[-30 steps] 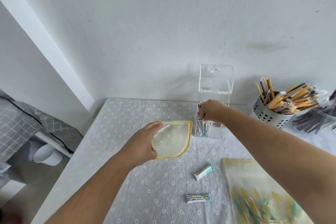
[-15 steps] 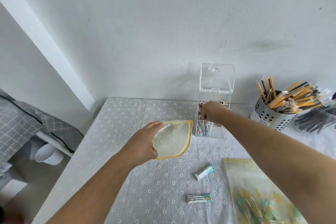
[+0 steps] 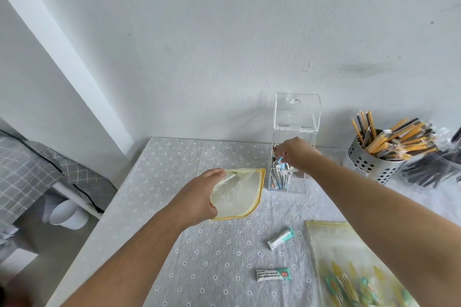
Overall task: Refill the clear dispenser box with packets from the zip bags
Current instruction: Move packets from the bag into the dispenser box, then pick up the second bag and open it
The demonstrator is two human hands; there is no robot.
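Since before, my right hand (image 3: pixel 295 154) has lifted slightly at the clear dispenser box (image 3: pixel 291 157) by the wall, fingers pinching packets (image 3: pixel 280 174); left hand (image 3: pixel 199 197) grips empty zip bag (image 3: pixel 239 194).

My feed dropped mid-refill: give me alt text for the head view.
Right hand pushes packets into the open clear dispenser box; left hand holds an empty yellow-trimmed zip bag. Two loose packets and a filled zip bag lie on the table.
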